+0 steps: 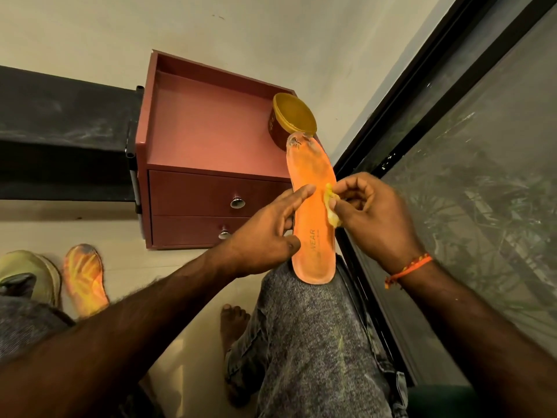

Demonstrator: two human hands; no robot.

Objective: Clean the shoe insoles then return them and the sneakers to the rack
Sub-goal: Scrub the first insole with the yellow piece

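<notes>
An orange insole (313, 212) stands heel-down on the person's knee, toe end worn pale and pointing away, the letters "WEAR" printed near its heel. A second orange insole (85, 279) lies on the floor beside a pale sneaker (36, 274)

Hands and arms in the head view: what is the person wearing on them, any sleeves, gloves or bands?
Both forearms are bare, with no sleeves in view and no gloves. The left hand wears nothing that shows. The right hand has an orange braided thread band tied round the wrist, with a loose knotted end hanging off it. No rings or watch show.
</notes>
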